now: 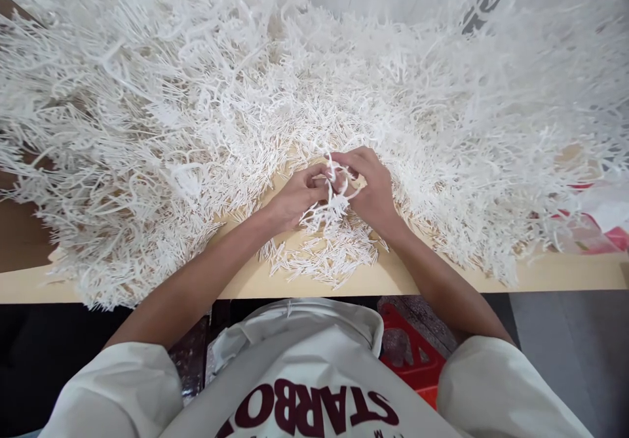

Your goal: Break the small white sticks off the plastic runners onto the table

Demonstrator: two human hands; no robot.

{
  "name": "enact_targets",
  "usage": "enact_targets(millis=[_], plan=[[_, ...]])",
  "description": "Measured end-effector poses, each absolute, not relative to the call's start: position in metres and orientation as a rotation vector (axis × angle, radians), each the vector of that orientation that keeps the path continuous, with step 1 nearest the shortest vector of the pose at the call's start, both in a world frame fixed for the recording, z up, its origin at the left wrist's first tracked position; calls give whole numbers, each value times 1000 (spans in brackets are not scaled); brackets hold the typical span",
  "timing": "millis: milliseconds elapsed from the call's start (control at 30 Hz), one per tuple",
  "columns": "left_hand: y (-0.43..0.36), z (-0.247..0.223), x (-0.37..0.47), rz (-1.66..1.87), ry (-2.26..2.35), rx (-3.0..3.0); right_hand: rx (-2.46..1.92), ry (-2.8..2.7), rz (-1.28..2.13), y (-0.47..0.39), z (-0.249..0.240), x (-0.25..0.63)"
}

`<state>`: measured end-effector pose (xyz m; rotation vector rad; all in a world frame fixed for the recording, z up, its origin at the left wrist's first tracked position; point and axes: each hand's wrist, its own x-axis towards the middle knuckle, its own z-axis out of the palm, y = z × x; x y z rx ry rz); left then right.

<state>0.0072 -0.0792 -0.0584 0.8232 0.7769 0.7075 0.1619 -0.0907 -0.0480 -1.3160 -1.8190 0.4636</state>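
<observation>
A branching white plastic piece (330, 210) hangs between my two hands at the middle of the table. My left hand (299, 195) has its fingers closed on the piece's left side. From the right, my right hand (368, 185) curls its thumb and fingers around the upper part of the same piece. Below the hands, many short loose white sticks (334, 261) lie in a small heap near the table's front edge.
A large mound of tangled white branching pieces (206, 97) spreads across the tan table (580, 273). At the right edge sits a pink and clear plastic bag (590, 231). Brown cardboard (22, 228) stands at the left. Below the table is a red plastic object (413, 353).
</observation>
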Motion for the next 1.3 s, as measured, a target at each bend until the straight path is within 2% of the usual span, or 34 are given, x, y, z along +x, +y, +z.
enact_targets(millis=[100,233,367,667,733,867,1000,1200,1300], plan=[[-79,-61,9,832,802,832,-1317,-1871,399,-91,-50,163],[-78,-61,12,870,972,794,-1131,-2102,720,-88,-42,172],[-76,-58,8,850,958,740,-1098,-1983,984,-85,-38,180],[-71,-60,1,851,844,861,-1263,-1572,931,-79,-37,182],[-75,-61,2,973,924,1065,-1331,-1579,887,-78,-35,184],[-82,-62,-3,1371,982,1861,-1381,-1730,702,-77,-36,187],[-80,-66,-4,1334,717,2482,-1310,-1995,588,-81,-40,181],[-73,-71,-4,1342,779,2626,-1201,-2133,514,-82,-48,176],[-71,-68,-9,1444,872,2585,-1135,-2071,665,-80,-49,180]])
